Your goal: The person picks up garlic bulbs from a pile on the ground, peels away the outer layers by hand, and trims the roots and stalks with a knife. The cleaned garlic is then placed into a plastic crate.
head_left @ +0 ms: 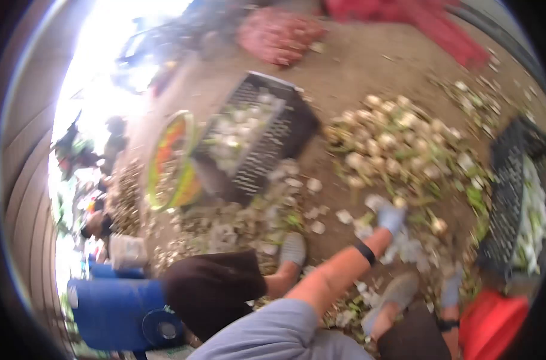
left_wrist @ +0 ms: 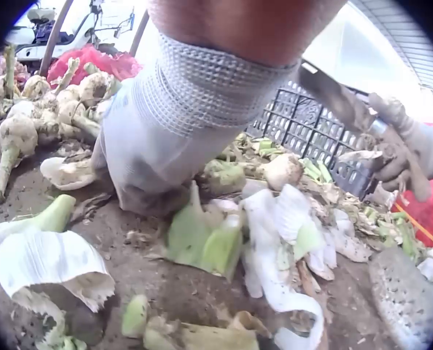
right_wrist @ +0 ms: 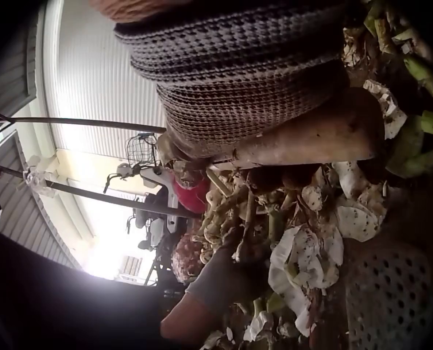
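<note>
The gloved left hand reaches down to the dirt floor, a garlic bulb at its fingertips — whether they are closed on it, I cannot tell. The garlic heap lies just beside. The gloved right hand is clamped around a wooden handle, near a black plastic crate — peelings litter the ground.
</note>
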Demonstrator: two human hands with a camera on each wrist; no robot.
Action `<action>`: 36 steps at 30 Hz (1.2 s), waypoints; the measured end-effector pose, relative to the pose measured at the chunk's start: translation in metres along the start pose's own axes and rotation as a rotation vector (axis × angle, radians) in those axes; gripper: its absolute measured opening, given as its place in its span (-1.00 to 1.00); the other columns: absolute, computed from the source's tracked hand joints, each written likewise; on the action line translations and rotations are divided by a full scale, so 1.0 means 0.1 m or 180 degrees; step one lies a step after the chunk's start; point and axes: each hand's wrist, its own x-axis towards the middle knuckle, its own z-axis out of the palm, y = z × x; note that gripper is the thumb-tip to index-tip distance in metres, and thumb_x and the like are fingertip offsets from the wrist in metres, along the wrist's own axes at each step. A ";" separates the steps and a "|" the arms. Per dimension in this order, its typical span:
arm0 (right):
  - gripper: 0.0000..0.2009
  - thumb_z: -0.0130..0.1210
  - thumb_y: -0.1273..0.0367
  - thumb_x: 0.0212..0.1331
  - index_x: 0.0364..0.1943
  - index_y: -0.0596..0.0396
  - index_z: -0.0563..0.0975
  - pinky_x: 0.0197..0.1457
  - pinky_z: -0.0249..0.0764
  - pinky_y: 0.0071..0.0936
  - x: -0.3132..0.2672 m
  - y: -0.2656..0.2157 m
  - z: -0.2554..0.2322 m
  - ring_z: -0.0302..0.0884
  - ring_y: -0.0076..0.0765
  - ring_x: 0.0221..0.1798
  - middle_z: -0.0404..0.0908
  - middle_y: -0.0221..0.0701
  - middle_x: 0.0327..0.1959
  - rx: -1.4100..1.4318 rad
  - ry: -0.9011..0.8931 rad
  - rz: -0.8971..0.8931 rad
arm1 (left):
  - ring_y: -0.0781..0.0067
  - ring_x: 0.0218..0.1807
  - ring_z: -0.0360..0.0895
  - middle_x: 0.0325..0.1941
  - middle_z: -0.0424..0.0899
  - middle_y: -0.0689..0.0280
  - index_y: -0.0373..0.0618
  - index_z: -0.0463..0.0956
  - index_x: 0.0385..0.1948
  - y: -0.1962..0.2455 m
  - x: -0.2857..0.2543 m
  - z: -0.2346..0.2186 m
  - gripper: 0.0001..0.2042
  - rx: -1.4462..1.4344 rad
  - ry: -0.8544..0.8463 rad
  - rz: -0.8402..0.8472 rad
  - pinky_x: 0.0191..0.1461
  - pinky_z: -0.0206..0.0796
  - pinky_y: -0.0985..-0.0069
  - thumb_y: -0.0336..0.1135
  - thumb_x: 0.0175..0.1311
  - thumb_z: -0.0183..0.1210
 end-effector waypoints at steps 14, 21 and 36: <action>-0.76 0.16 0.28 0.21 -0.18 0.18 0.54 -0.27 0.32 -0.65 -0.43 -0.85 1.38 0.35 -0.72 -0.34 0.51 -0.60 -0.38 -0.1043 0.0215 0.0000 | 0.54 -0.41 0.45 -0.40 0.54 0.38 -0.18 0.39 0.10 -0.17 -0.18 -0.73 -0.57 -0.3802 -0.2461 -0.1429 -0.30 0.37 0.62 -0.63 0.14 0.09; -0.69 0.17 0.34 0.18 -0.05 0.26 0.52 -0.16 0.42 -0.52 -0.23 -0.53 1.16 0.50 -0.53 -0.24 0.60 -0.42 -0.26 -0.1317 -0.0029 -0.0486 | 0.13 0.10 0.48 0.05 0.53 0.20 -0.07 0.27 0.22 -0.18 -0.23 -0.81 -0.50 -0.4042 -0.3465 -0.1066 0.20 0.33 0.01 -0.55 0.17 0.00; -0.73 0.26 0.19 -0.20 -0.54 0.01 0.44 -0.39 0.45 -0.26 -0.60 -0.94 2.24 0.57 -0.14 -0.46 0.50 -0.31 -0.58 -0.4866 -0.0365 -0.2576 | 0.49 -0.24 0.57 -0.23 0.62 0.27 -0.23 0.32 0.01 -0.06 -0.38 -0.69 -0.37 -0.1290 -0.2466 0.1870 -0.17 0.44 0.54 -0.23 -0.09 0.47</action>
